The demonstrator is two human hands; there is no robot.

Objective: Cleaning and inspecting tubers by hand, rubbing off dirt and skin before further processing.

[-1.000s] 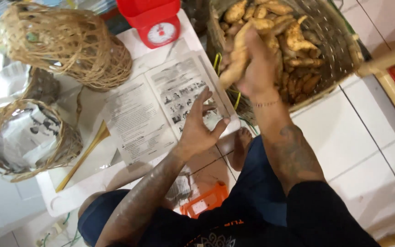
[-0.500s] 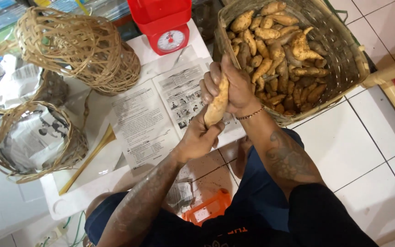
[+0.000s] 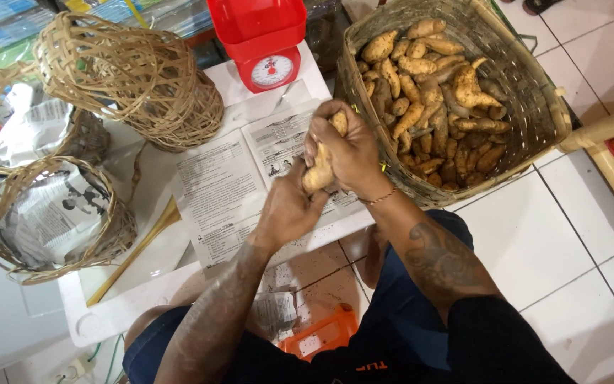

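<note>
- A sweet potato [image 3: 319, 169] is gripped in both hands, just above the near right edge of the white board [image 3: 143, 274].
- The right hand [image 3: 346, 146] is closed around the upper part of the sweet potato, with the fingers curled over its top end.
- The left hand [image 3: 289, 210] is clamped on the lower end of the sweet potato from below, with the thumb pressed against its side.
- A thin bracelet [image 3: 380, 197] is worn on the right wrist.
- A sheet of printed paper [image 3: 229, 192] is spread on the white board, directly under the hands.
- A red kitchen scale [image 3: 261, 39] with a round dial is set at the far edge of the white board.
- A large woven basket [image 3: 534, 107] is placed just right of the white board, touching its corner, and is filled with a heap of sweet potatoes [image 3: 431, 92].
- A small woven basket [image 3: 133, 75] is laid upside down on the far left part of the white board.
- Two more small baskets [image 3: 51, 220], lined with newspaper, are set at the left edge of the white board, one behind the other.
- A thin bamboo strip [image 3: 136, 252] is laid slantwise on the white board, near its front.
- An orange plastic object [image 3: 321, 334] is seen on the tiled floor [image 3: 570, 235], below the front of the white board, between the person's knees.
</note>
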